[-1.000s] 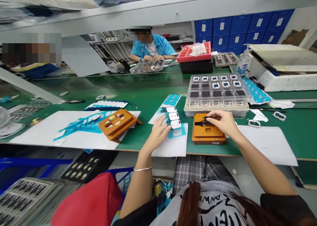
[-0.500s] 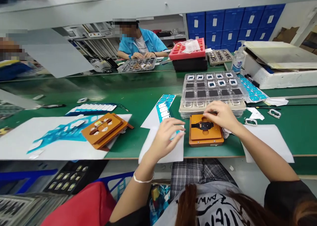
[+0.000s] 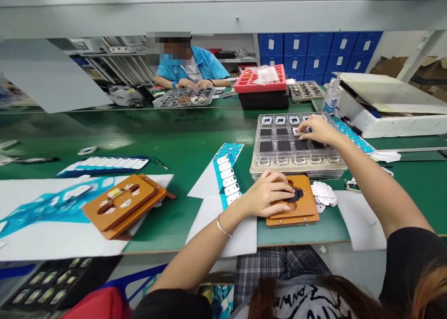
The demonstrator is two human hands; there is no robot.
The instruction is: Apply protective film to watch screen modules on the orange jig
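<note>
My left hand (image 3: 269, 195) reaches over the orange fixture block (image 3: 307, 212), its fingers curled onto a black watch-shaped part (image 3: 296, 195) seated in the recess. The fingers cover the left side of that part. Over the clear plastic tray (image 3: 256, 144), my right hand (image 3: 318, 129) has thumb and fingertips closing around a white-framed piece (image 3: 295, 131) in the second row. Other white-framed pieces (image 3: 280, 120) and dark square pieces (image 3: 266, 145) fill compartments around it. A pile of white thin plates (image 3: 324, 194) lies against the fixture's right side.
A second orange fixture (image 3: 122, 202) rests tilted on white paper at left. Blue sheets with white stickers (image 3: 228, 181) lie between the fixtures. Behind the tray are a red bin (image 3: 260, 79), a sanitizer bottle (image 3: 331, 95) and a foam box (image 3: 391, 123). A co-worker in blue (image 3: 206, 65) sits opposite.
My right hand has moved from the orange fixture up and away to the tray. My left hand has come right, onto the black part in the fixture. The view has shifted too.
</note>
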